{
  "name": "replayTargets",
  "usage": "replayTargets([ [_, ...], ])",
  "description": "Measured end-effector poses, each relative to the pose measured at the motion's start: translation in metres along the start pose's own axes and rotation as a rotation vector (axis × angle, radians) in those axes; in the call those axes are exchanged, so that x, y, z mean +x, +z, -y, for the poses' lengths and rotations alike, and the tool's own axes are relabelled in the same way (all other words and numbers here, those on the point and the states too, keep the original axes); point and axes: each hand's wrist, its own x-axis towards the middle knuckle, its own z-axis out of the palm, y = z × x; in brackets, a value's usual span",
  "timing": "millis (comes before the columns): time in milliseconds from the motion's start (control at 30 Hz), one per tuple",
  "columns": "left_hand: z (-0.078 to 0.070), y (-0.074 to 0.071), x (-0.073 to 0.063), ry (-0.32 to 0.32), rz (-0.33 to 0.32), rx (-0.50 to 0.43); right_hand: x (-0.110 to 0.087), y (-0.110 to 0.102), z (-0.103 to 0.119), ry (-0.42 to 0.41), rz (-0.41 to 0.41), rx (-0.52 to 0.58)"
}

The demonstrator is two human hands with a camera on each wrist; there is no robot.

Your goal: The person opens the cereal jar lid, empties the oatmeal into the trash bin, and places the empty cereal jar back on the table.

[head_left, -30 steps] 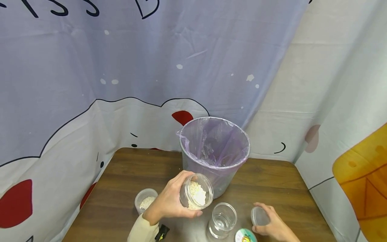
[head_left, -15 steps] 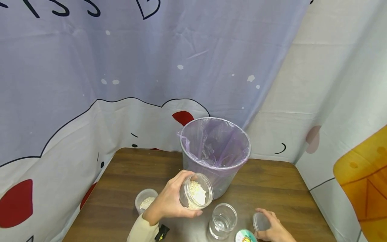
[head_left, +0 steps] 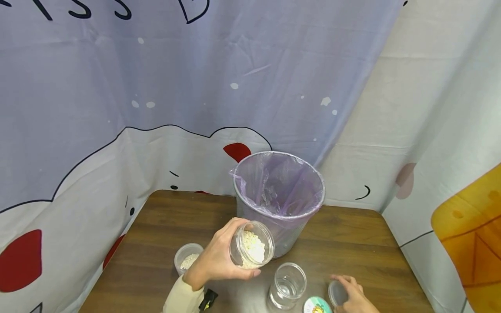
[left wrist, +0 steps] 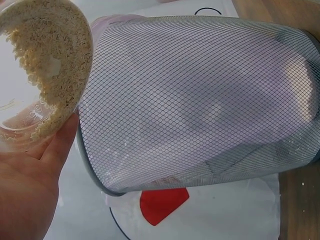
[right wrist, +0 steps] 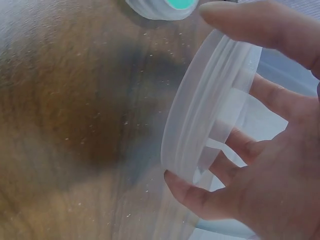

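Note:
My left hand grips a clear jar tilted over, its mouth facing the camera. Pale flakes that look like oats lie along one side inside it. The jar is in front of the mesh bin, above the tabletop. At lower right, my right hand holds a translucent lid by its rim, thumb on one side and fingers on the other. The lid stands on edge, tilted, above the table. Between the hands is a clear jar with no flakes in it, standing upright.
A mesh bin with a purple bag liner stands at the table's back. To the left, partly behind my forearm, is a small tub of pale flakes. A green round printed lid sits at the front edge of view. Crumbs dot the wooden table.
My right hand has moved slightly down with the lid, which now shows narrower. The left hand and its tilted jar have shifted only a little, up and left.

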Motion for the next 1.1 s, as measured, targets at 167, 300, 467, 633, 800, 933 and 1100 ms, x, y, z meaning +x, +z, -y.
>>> replayTargets([
  [167,-0.001,-0.002,0.001,-0.010,0.010,0.018,0.000,0.004,-0.003,-0.009,-0.023,-0.034],
  [300,0.000,-0.003,0.002,0.002,0.017,0.029,-0.001,0.006,-0.005,0.018,-0.032,-0.038],
  [467,0.001,-0.004,0.003,0.012,0.017,0.036,0.000,0.008,-0.009,0.038,-0.002,-0.036],
  [633,0.000,-0.005,0.004,0.003,0.024,0.041,0.000,0.008,-0.015,0.007,0.012,-0.050],
  [800,-0.001,-0.007,0.007,0.018,0.016,0.047,0.000,0.009,-0.021,-0.045,-0.003,-0.076],
  [933,-0.001,-0.008,0.009,0.020,0.013,0.059,0.000,0.009,-0.024,-0.060,0.002,-0.089],
  [1100,-0.002,-0.010,0.013,0.018,0.009,0.068,0.000,0.010,-0.026,-0.076,-0.002,-0.099],
])
